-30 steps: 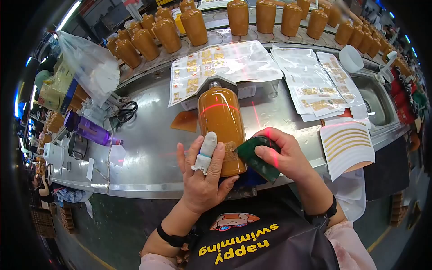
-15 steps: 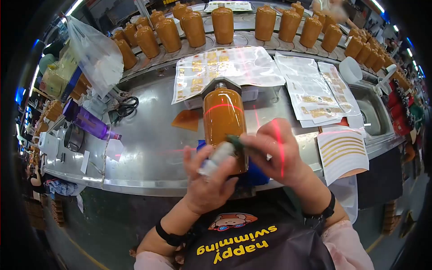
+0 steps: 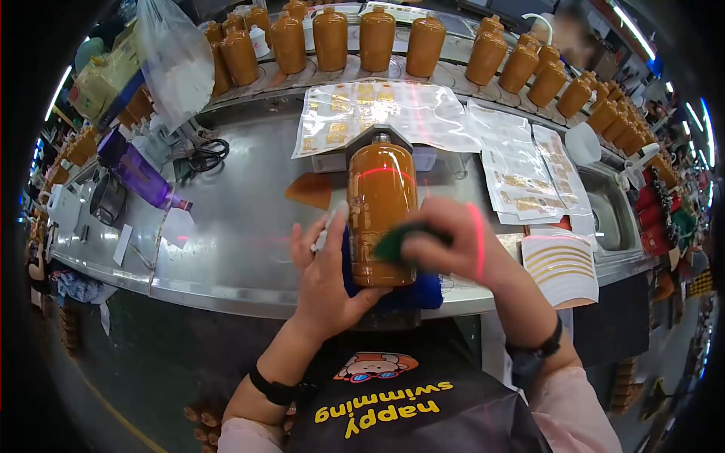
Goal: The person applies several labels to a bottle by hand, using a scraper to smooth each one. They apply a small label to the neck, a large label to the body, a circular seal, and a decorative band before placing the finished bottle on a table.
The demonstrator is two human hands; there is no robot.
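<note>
A brown glazed bottle [image 3: 384, 189] lies on a blue cloth [image 3: 423, 293], its neck in a dark angled holder [image 3: 380, 136] and a red laser line across it. My right hand [image 3: 449, 238] is wrapped round a dark green pad [image 3: 400, 243] that touches the bottle's lower part; motion blurs it. Beside the bottle's lower left side is my left hand [image 3: 325, 275], its thumb at the base. A small white object [image 3: 325, 232], partly hidden, is held in its fingers.
Printed sheets [image 3: 445, 113] lie behind the bottle. A curved-strip sheet [image 3: 560, 264] and a sink [image 3: 604, 211] are at right. On the left are a purple bottle [image 3: 140, 174] and black cable [image 3: 205, 156]. Brown bottles [image 3: 330, 41] line the conveyor; a person [image 3: 570, 38] is beyond.
My left hand has moved down and left to the bottle's side, with the white object turned away. My right hand now presses the green pad on the bottle. Conveyor bottles have shifted.
</note>
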